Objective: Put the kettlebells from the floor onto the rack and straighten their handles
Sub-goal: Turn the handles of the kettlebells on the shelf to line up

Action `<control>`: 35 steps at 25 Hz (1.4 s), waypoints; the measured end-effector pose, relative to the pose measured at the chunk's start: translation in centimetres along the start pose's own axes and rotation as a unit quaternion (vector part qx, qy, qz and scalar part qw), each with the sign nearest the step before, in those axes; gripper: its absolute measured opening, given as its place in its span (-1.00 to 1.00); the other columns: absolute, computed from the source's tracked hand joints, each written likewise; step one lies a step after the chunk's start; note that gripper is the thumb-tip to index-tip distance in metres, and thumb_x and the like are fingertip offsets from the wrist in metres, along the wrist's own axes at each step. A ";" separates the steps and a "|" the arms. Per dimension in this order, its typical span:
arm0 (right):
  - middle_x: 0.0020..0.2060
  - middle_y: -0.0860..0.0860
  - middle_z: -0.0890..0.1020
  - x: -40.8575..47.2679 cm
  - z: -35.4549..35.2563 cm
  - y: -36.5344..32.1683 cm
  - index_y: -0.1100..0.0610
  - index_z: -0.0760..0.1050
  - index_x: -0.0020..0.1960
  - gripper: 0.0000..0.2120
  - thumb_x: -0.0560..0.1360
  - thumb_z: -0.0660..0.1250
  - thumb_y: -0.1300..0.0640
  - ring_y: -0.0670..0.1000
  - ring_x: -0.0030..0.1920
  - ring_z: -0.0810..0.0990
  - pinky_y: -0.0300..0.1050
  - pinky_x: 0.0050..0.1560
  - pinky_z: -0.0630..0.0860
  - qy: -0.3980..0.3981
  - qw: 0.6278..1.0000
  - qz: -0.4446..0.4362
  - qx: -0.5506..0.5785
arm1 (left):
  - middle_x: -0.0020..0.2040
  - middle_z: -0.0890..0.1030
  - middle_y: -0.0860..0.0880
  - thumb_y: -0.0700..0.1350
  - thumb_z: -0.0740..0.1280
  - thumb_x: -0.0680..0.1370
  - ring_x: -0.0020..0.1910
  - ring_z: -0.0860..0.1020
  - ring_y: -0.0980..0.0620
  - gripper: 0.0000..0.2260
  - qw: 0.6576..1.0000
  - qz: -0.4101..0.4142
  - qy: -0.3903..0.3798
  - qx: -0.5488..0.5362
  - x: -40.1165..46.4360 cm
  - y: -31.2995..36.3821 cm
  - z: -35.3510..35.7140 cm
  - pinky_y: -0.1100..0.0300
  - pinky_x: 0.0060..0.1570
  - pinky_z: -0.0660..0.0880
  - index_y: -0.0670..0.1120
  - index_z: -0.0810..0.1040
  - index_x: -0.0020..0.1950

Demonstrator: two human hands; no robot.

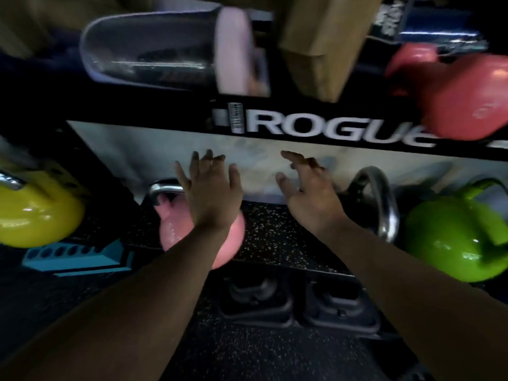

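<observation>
Both grips apart, holding nothing: left hand (210,192) spread over the glossy pink kettlebell (176,229) on the black speckled rack shelf (270,232), right hand (310,193) beside it.

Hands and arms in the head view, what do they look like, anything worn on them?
Both are bare. The left hand and right hand wear no gloves, and no rings, watch or wristband show. The forearms are uncovered as far as the bottom of the frame, with no sleeve in view. The picture is dim and blurred, so small details such as nails or marks cannot be made out.
</observation>
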State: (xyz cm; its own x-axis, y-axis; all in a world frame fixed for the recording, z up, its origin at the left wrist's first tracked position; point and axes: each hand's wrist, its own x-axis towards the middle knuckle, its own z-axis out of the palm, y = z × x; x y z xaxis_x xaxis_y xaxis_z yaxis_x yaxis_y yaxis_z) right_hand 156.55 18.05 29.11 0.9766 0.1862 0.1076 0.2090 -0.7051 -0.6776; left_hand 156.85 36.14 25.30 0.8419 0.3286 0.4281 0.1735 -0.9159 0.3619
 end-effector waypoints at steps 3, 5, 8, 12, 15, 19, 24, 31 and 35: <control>0.27 0.09 0.47 1.2 5.8 -4.9 -0.12 0.33 0.42 -0.57 0.58 0.15 -0.18 0.16 0.29 0.40 0.15 0.32 0.36 -0.059 0.998 0.011 0.036 | 0.54 0.32 -0.16 0.14 0.15 0.60 0.57 0.11 -0.20 -0.57 0.997 -0.081 0.018 -0.005 0.5 -6.6 -2.7 -0.24 0.51 -0.13 -0.03 0.48 0.38; 0.24 0.07 0.48 1.8 9.1 -7.2 -0.15 0.38 0.36 -0.57 0.54 0.13 -0.25 0.14 0.27 0.43 0.16 0.31 0.37 -0.079 0.995 0.024 0.050 | 0.57 0.21 -0.17 0.28 0.20 0.55 0.55 0.11 -0.27 -0.41 0.978 -0.182 -0.040 -0.090 0.6 -9.4 -3.9 -0.33 0.47 0.06 0.00 0.32 0.49; 0.12 0.06 0.56 2.5 12.4 -9.3 -0.06 0.50 0.23 -0.61 0.54 0.15 -0.25 0.12 0.18 0.50 0.03 0.19 0.43 -0.074 0.995 0.046 0.044 | 0.57 0.13 -0.23 0.45 0.22 0.43 0.44 0.30 -0.37 -0.13 0.895 -0.327 -0.143 -0.267 0.3 -10.7 -4.1 -0.26 0.34 0.34 0.01 0.07 0.58; -0.14 -0.06 0.65 2.7 13.6 -9.8 0.05 0.60 -0.04 -0.68 0.54 0.27 -0.19 -0.04 -0.08 0.58 -0.25 -0.19 0.38 0.013 0.995 0.074 0.071 | 0.55 0.13 -0.24 0.42 0.15 0.49 0.38 0.37 -0.35 -0.19 0.845 -0.368 -0.166 -0.351 0.4 -8.6 -2.6 -0.11 0.28 0.39 0.02 0.00 0.58; -0.19 -0.14 0.61 1.4 14.4 -10.4 0.00 0.59 0.04 -0.72 0.55 0.26 -0.17 -0.11 -0.18 0.54 -0.27 -0.28 0.36 0.066 0.989 0.099 0.092 | 0.55 0.15 -0.22 0.32 0.13 0.57 0.43 0.34 -0.27 -0.30 0.847 -0.314 -0.201 -0.379 3.8 -9.6 -1.3 0.03 0.25 0.31 -0.01 0.06 0.59; -0.22 0.00 0.70 0.2 14.0 -10.0 -0.16 0.59 0.02 -0.82 0.52 0.31 -0.20 0.03 -0.25 0.65 -0.14 -0.26 0.54 0.014 0.960 0.148 0.236 | 0.61 0.08 -0.19 0.29 0.00 0.62 0.51 0.24 -0.20 -0.36 0.855 -0.235 -0.232 -0.400 3.7 -10.2 -0.5 0.12 0.14 0.16 0.05 -0.05 0.63; 0.17 -0.01 0.66 0.2 15.5 -10.2 -0.15 0.49 0.34 -0.66 0.66 0.08 -0.08 -0.06 0.16 0.61 -0.20 0.11 0.53 0.020 0.913 0.159 0.375 | 0.64 0.04 -0.09 0.25 -0.06 0.65 0.57 0.14 -0.11 -0.41 0.843 -0.207 -0.273 -0.415 5.3 -9.0 0.1 -0.15 0.51 0.07 0.07 -0.07 0.62; 0.26 -0.26 0.50 0.8 19.0 -12.3 -0.20 0.25 0.50 -0.60 0.68 0.05 -0.01 -0.40 0.17 0.50 -0.49 0.02 0.47 0.019 0.870 0.168 0.463 | 0.00 0.65 -0.09 0.25 -0.01 0.65 0.00 0.63 0.10 -0.49 0.764 -0.199 -0.349 -0.505 7.8 -10.8 1.7 0.38 -0.12 0.53 -0.12 0.52 0.14; 0.29 -0.28 0.43 0.9 19.6 -12.4 -0.25 0.21 0.51 -0.60 0.67 0.01 -0.10 -0.58 0.06 0.42 -0.61 -0.05 0.38 0.031 0.872 0.166 0.459 | -0.10 0.69 0.03 0.20 0.01 0.67 -0.14 0.63 0.31 -0.63 0.755 -0.191 -0.330 -0.534 7.8 -11.2 2.7 0.45 -0.17 0.50 0.04 0.52 0.00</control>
State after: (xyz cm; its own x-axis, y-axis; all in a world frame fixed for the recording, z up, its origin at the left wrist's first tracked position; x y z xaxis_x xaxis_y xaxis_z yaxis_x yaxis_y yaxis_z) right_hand 153.84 40.36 23.37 0.9825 0.0185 -0.1856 -0.1863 0.1383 -0.9727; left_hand 162.84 48.29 22.32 0.9671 0.0130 -0.2541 0.2535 0.0395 0.9665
